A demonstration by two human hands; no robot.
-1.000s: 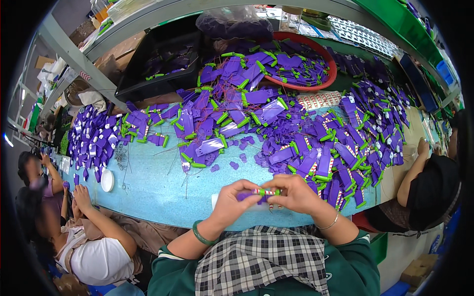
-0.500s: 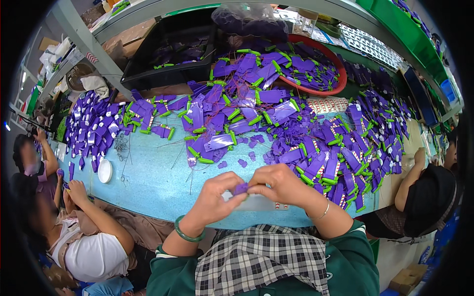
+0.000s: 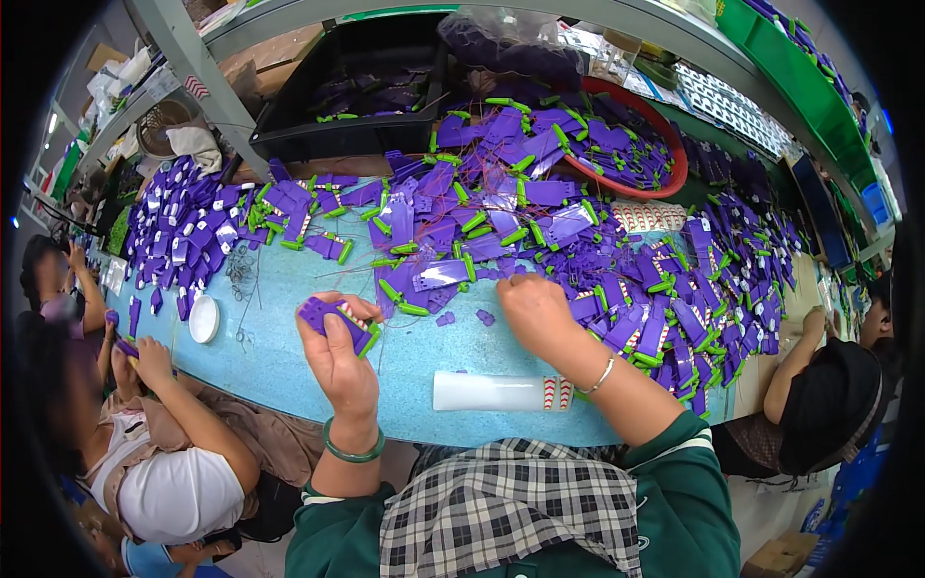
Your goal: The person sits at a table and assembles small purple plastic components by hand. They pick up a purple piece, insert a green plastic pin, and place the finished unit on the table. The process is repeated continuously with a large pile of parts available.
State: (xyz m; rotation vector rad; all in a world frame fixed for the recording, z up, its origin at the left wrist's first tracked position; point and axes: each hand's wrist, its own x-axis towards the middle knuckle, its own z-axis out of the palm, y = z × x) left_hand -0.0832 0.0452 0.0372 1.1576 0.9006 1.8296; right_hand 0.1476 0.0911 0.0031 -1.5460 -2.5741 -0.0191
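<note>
My left hand [image 3: 339, 356] is closed around a flat purple plastic part [image 3: 317, 313] with a bright green end and a red-and-white striped sticker. It is raised over the blue table, left of the middle. Farther right, my right hand [image 3: 541, 313] reaches down to the near edge of a heap of small purple plastic pieces [image 3: 568, 270]. Its fingers are curled together; what they pinch, if anything, is hidden. Between my forearms lies a whitish sticker strip [image 3: 491, 393] with red chevrons at its right end.
Purple-and-green parts [image 3: 674, 318] pile up at the right, and purple-and-white ones [image 3: 178, 236] at the left. Behind stand a black bin [image 3: 347, 135] and a red basin [image 3: 679, 159]. A white round dish [image 3: 203, 320] sits at the left. Other people work on both sides.
My hands were together over the sticker strip and have parted. The left has moved left and up with the purple part; the right has gone forward to the heap, uncovering the strip.
</note>
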